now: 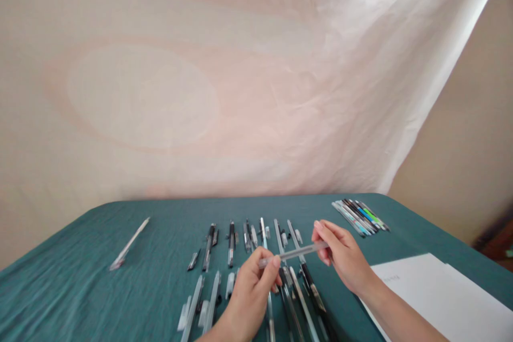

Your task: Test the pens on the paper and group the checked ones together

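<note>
A translucent pen barrel (298, 252) is held nearly level above the rows of pen parts, its right end slightly higher. My left hand (252, 288) pinches its left end between thumb and fingers. At the other end, my right hand (340, 251) grips the tip with thumb and fingertips. Below the hands lie several pen bodies, among them a black pen (315, 291) and a pale tube (304, 304). Short clear caps, such as one cap (204, 312), lie beside the barrels. My left hand and forearm hide some of the front row.
On the green cloth (72, 288), a single white pen (130, 243) lies far left. A bundle of slim refills and pens (360, 217) is at the back right. White paper sheets (444, 299) lie at the right. A pale hanging sheet (240, 91) closes off the back.
</note>
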